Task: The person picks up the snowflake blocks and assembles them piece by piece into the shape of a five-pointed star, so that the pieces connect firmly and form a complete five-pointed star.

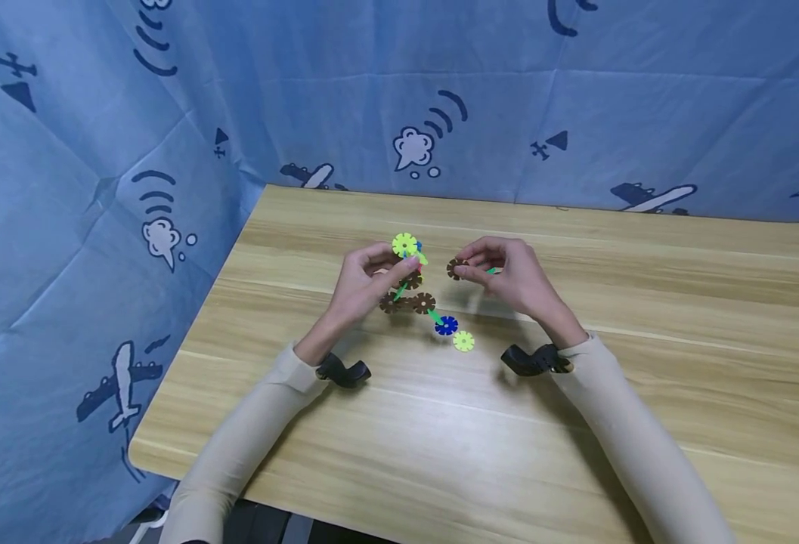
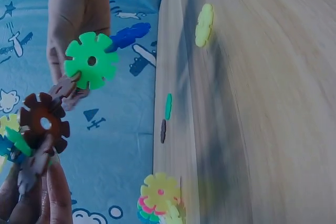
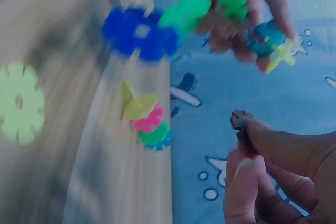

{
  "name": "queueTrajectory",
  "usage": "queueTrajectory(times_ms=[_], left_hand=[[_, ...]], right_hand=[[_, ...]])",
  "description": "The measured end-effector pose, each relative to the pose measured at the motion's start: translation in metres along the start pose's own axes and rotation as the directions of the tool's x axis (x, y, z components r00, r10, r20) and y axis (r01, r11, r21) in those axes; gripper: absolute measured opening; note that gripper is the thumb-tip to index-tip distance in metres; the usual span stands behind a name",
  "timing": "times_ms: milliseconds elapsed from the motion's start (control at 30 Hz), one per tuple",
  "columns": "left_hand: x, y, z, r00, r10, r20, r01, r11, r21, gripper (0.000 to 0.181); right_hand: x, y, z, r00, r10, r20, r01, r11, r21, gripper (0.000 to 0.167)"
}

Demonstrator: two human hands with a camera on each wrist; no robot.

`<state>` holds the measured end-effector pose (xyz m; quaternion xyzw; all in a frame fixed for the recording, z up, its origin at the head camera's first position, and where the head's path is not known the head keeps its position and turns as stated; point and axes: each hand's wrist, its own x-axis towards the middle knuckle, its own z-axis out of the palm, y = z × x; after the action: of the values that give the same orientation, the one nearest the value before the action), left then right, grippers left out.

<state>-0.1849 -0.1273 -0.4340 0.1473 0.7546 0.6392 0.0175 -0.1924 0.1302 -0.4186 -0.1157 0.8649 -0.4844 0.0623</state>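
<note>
Above the counter (image 1: pixel 426 453), left fingers (image 1: pixel 394 278) pinch a disc chain (image 1: pixel 429 304), right fingers (image 1: pixel 490 243) a brown disc (image 1: pixel 452 270); knocks could split the chain.

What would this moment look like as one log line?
left hand: grips chain of notched discs | right hand: pinches brown disc, apart from chain | wooden table: yellow disc lying loose

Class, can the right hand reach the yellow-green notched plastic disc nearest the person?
Probably yes: nothing covers that yellow-green disc, though the right hand pinches a brown notched plastic disc.
</note>
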Motion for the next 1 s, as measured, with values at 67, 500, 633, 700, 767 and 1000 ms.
queueTrajectory(times_ms=[67, 500, 633, 700, 767, 1000], left_hand=[[0.001, 0.001, 0.002, 1.0, 0.002, 0.01, -0.002, 1.0, -0.02, 0.028], [0.001, 0.004, 0.011, 0.998, 0.036, 0.043, -0.034, 0.998, -0.062, 0.028], [0.0, 0.004, 0.012, 0.998, 0.033, 0.051, -0.03, 0.997, -0.066, 0.029], [-0.001, 0.004, 0.013, 0.997, 0.038, 0.061, -0.033, 0.997, -0.072, 0.029], [-0.001, 0.004, 0.014, 0.997, 0.042, 0.071, -0.036, 0.997, -0.074, 0.029], [-0.002, 0.005, 0.015, 0.995, 0.045, 0.086, -0.038, 0.996, -0.082, 0.03]], right_hand=[[-0.004, -0.004, 0.0, 1.0, -0.016, 0.0, 0.016, 0.999, 0.034, 0.027], [-0.019, -0.02, 0.005, 0.99, -0.13, -0.048, 0.134, 0.986, 0.096, 0.021], [-0.021, -0.023, 0.006, 0.989, -0.136, -0.052, 0.142, 0.983, 0.116, 0.021], [-0.021, -0.024, 0.006, 0.989, -0.136, -0.052, 0.141, 0.983, 0.119, 0.022], [-0.022, -0.024, 0.006, 0.99, -0.133, -0.053, 0.138, 0.983, 0.118, 0.021], [-0.022, -0.022, 0.006, 0.989, -0.134, -0.054, 0.141, 0.98, 0.138, 0.02]])
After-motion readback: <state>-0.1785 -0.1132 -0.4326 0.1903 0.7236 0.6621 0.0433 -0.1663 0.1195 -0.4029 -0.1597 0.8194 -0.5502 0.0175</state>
